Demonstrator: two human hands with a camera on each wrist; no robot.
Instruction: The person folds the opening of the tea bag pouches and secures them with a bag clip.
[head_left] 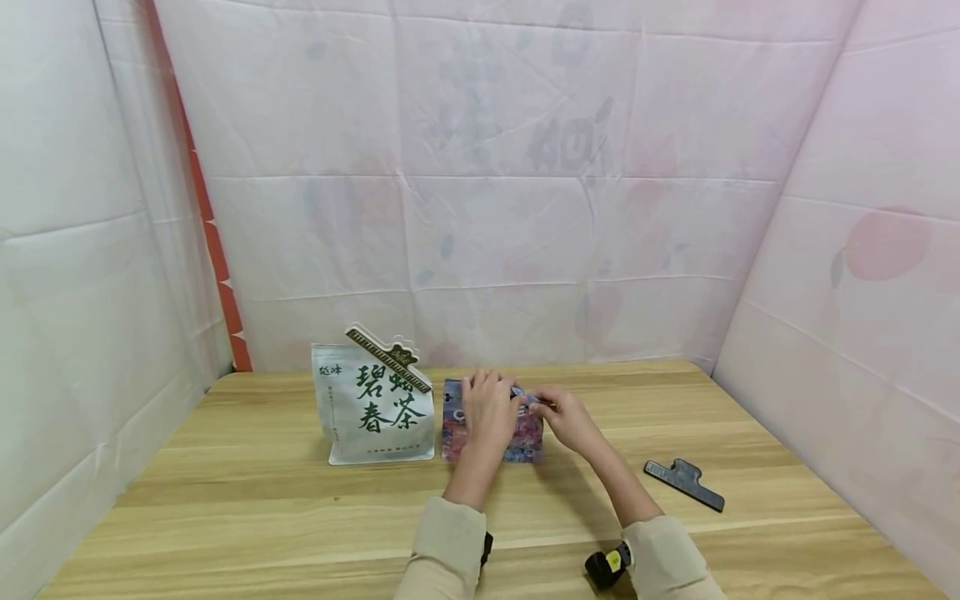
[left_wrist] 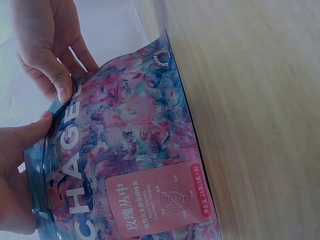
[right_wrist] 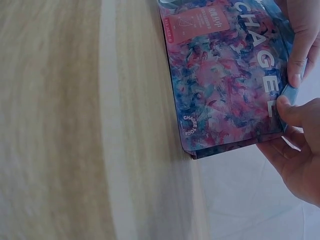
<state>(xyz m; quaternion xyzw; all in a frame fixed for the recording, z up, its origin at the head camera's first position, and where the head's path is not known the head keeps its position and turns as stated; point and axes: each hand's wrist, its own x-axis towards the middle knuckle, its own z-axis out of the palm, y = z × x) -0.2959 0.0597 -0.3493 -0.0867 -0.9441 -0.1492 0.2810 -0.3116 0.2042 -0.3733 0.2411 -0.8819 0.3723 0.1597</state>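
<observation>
Bag (head_left: pixel 378 429) left of pouch (head_left: pixel 528 437), clip (head_left: pixel 684 483) right

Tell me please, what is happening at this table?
A person has both hands on a colourful pouch that stands on the wooden table. The left hand and the right hand pinch its top edge, close together. To the left of it stands a white tea bag, with a large clip set slantwise across its upper right corner. A dark clip lies untouched on the right.
</observation>
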